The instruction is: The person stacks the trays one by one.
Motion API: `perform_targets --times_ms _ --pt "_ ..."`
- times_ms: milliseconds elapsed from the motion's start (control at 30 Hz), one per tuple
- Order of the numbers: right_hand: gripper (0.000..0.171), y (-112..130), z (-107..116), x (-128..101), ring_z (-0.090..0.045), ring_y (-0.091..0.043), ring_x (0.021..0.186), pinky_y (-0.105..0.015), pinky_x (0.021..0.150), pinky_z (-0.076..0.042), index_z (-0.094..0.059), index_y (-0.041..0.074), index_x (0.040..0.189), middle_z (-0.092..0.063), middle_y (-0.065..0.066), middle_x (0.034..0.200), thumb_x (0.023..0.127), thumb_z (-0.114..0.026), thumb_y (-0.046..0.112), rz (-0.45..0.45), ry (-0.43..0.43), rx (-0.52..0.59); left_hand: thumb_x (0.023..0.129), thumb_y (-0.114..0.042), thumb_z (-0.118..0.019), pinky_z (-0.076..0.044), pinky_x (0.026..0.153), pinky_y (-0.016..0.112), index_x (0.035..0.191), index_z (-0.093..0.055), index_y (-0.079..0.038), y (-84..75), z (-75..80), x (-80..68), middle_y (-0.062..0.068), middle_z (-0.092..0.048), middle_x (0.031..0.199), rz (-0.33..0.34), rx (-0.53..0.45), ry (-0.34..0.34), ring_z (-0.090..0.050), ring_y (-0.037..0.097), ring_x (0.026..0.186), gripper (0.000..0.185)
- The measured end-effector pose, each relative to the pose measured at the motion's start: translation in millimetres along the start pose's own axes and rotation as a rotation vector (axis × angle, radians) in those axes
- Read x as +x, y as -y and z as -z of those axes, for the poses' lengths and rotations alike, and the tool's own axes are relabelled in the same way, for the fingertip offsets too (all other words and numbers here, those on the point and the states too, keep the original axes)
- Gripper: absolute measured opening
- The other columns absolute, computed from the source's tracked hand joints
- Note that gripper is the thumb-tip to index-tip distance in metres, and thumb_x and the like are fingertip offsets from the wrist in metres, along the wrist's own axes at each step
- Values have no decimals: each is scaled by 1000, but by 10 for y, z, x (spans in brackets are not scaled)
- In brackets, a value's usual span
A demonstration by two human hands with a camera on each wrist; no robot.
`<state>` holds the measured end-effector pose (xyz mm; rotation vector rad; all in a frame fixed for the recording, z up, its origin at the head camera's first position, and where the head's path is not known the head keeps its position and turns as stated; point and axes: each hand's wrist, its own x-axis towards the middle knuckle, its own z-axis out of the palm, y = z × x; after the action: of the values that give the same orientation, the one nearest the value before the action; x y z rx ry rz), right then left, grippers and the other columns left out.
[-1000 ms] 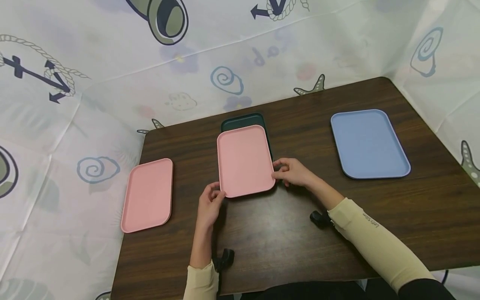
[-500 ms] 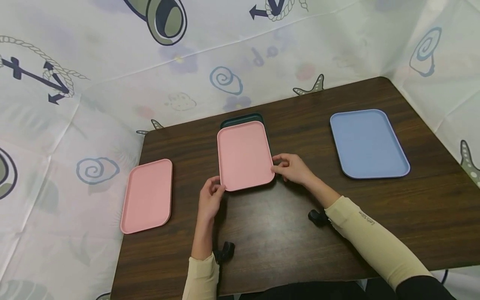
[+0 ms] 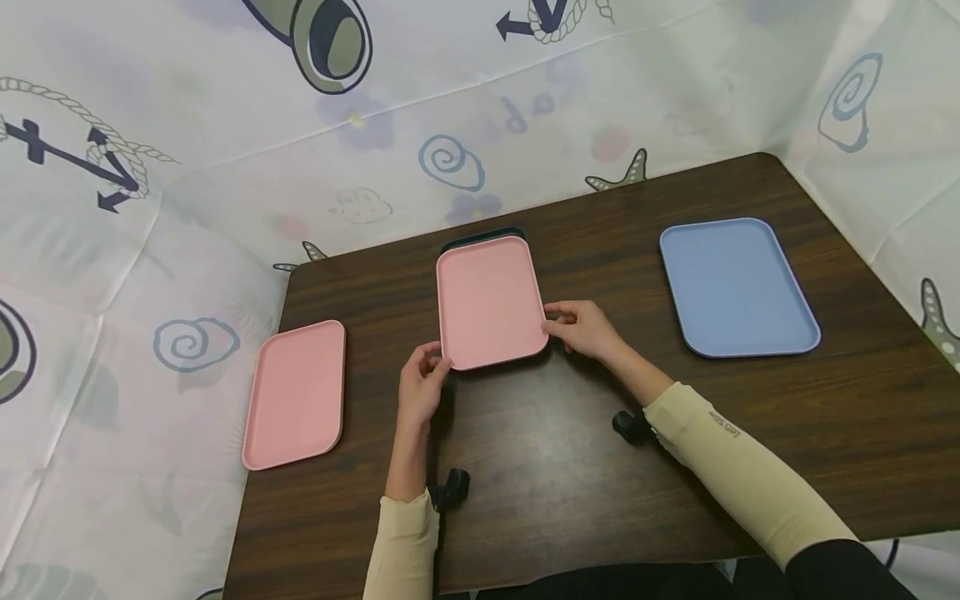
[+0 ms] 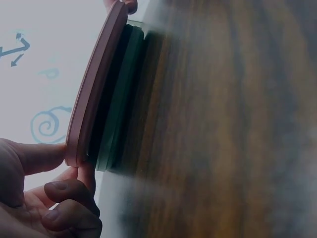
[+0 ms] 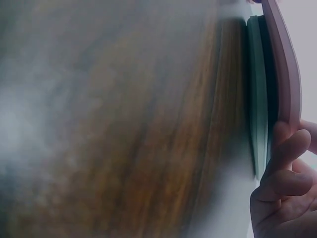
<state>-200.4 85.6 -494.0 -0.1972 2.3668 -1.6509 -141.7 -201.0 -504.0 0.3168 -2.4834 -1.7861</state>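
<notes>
- So both hands are on the flat pink rectangular plastic tray point(image 3: 491, 302) with rounded corners, sitting between them in the middle of the dark brown wood-grain table point(image 3: 570, 467).
- The left hand point(image 3: 422, 390) pinches the near left corner of that tray, thumb on top of the rim and curled fingers point(image 4: 69, 191) tucked under it. You can see that clearly in the left wrist view.
- The right hand point(image 3: 587, 328) has the near right corner, fingers point(image 5: 292, 146) curled up around the rim from below and the thumb on the upper side.
- Directly under the pink tray is a dark green rectangular plastic tray point(image 4: 119, 104). From the head view only a thin dark strip of it point(image 3: 480, 237) peeks out past the far edge, away from both hands.
- The wrist views show a dark gap between the pink tray's near edge and the green one, so the pink tray is not lying flat on it there. Can't tell whether the far ends touch.
- Well off to the outside of the left hand lies a second pink rectangular plastic tray point(image 3: 295, 393), flat on the table near its left edge.
- Well off to the outside of the right hand, a bit farther back, is a light blue rectangular plastic tray point(image 3: 735, 286).
- Behind everything hangs a white printed curtain with anchors and spirals point(image 3: 187, 150), wrapping around the table's far and side edges.
</notes>
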Motion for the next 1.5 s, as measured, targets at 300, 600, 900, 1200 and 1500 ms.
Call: perform_targets --times_ms 300,600,900,1200,1500 --pt "41 -11 4 83 -51 -14 48 -26 52 -41 -61 -1 130 -66 -19 82 93 -65 16 -10 -22 -43 92 -6 -66 -36 62 26 120 -65 -4 25 -25 104 10 -58 88 -32 3 -20 -47 16 73 28" --pt "42 12 31 144 -51 -16 49 -26 50 -40 -61 1 131 -66 -20 84 93 -65 18 -12 -34 -48 93 -7 -65 -36 63 27 121 -65 -5 4 -62 164 9 -58 88 -35 10 -24 -47 16 72 28" --pt "42 21 45 194 -50 -13 48 -27 51 -40 -61 3 132 -65 -19 83 94 -64 20 -18 -36 -63 94 -8 -65 -37 63 29 121 -65 -7 -3 -77 206 9 -57 88 -11 16 -33 -47 17 72 28" --pt "43 -12 33 242 -51 -15 50 -27 51 -39 -60 6 135 -61 -18 79 96 -63 23 -19 -42 -92 95 -11 -64 -37 64 30 123 -64 -9 -5 -93 245 9 -58 89 -2 36 -37 -49 17 75 29" --pt "43 -15 17 261 -54 -21 52 -28 50 -39 -59 8 136 -59 -16 72 96 -62 24 -19 -43 -85 94 -13 -64 -37 62 30 123 -65 -10 -7 -88 279 6 -55 83 -13 56 -39 -48 16 72 29"
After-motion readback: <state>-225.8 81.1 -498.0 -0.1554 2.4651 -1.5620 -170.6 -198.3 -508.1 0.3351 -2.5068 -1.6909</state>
